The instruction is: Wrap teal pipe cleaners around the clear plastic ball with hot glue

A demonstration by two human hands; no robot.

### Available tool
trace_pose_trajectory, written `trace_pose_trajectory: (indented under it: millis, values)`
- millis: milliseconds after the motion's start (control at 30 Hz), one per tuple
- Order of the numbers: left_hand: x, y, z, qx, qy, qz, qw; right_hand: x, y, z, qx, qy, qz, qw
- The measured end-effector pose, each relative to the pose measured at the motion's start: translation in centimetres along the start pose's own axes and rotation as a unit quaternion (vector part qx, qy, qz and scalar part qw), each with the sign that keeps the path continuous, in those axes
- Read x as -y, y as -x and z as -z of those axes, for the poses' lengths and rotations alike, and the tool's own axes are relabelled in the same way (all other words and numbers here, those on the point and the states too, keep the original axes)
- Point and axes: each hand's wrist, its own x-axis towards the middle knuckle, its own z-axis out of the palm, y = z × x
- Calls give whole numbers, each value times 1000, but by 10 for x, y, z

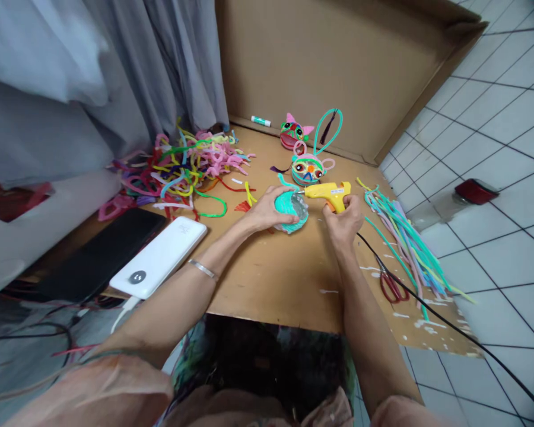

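My left hand point(267, 210) is closed around a small round cup shape covered in turquoise pipe cleaner point(286, 204), its greyish, see-through inside turned to the right. In my right hand point(343, 218) is a yellow hot glue gun point(327, 191), gripped by its handle. The gun's nozzle points left and meets the upper rim of the turquoise piece; whether glue is coming out is too small to tell. Just behind stands a finished-looking animal head of pipe cleaners point(309, 170) with pink ears and a turquoise loop. A second, red and green head point(292, 133) with pink ears sits farther back.
A tangled heap of coloured pipe cleaners point(196, 163) lies at the left. A white power bank point(160, 258) and a black phone-like slab point(104, 252) are near my left forearm. Straight pipe cleaners point(404, 243), red-handled scissors point(392, 286) and a black cord point(445, 318) are at the right.
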Motion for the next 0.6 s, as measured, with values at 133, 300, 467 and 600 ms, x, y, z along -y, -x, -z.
trace_pose_trajectory:
  millis: [133, 300, 467, 600]
  values:
    - [1, 0, -1, -5, -3, 2, 1000, 1, 0, 1, 1, 9, 4, 1000]
    - [3, -1, -1, -8, -5, -4, 1000, 3, 0, 2, 17, 9, -3, 1000]
    - [3, 0, -1, -9, 7, -7, 1000, 4, 0, 3, 11, 0, -3, 1000]
    - [1, 0, 0, -5, 3, -1, 1000, 4, 1, 2, -3, -1, -6, 1000]
